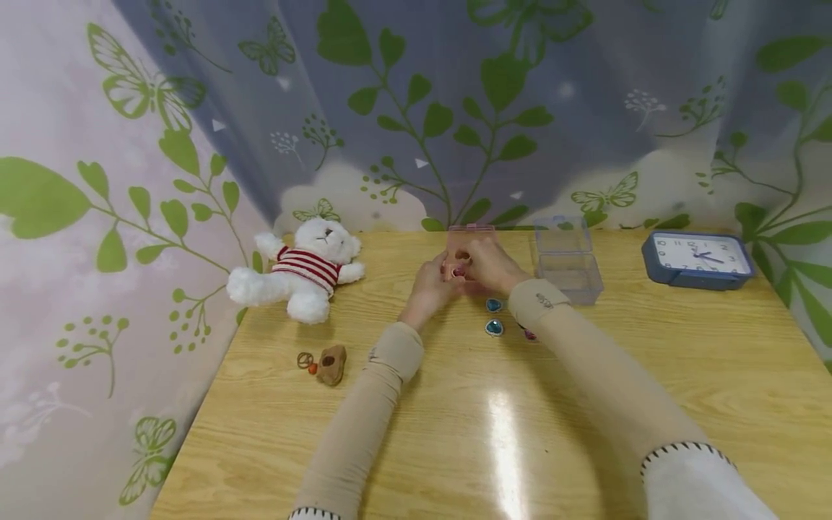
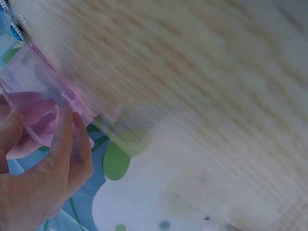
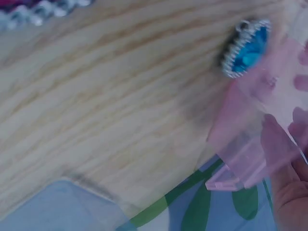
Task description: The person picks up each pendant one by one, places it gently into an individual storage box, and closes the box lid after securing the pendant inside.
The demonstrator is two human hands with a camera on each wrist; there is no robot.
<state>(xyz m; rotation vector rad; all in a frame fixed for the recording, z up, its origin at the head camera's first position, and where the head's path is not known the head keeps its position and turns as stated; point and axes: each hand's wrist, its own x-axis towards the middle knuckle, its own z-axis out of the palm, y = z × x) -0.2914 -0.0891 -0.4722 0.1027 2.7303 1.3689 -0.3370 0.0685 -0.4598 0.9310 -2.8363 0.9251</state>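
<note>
A see-through pink plastic box (image 1: 471, 235) stands near the table's back edge, its lid raised. My left hand (image 1: 430, 290) grips its left side, with fingers (image 2: 62, 134) against the pink wall in the left wrist view. From the right, my right hand (image 1: 490, 266) reaches over the box with bent fingers. A small reddish gem piece (image 1: 458, 273) shows at the box between both hands; I cannot tell whether the right fingertips pinch it. Two blue gem pendants (image 1: 494, 328) with silvery beaded rims lie just in front. A red-pink gem pendant (image 1: 530, 334) is partly hidden under the right wrist.
An open clear bluish box (image 1: 570, 278) stands right of the pink one. Further right is a blue-framed clock (image 1: 698, 260). On the left lie a white teddy bear (image 1: 305, 267) in a striped shirt and a brown stone-like piece (image 1: 332, 365) with an orange bead (image 1: 313, 368).
</note>
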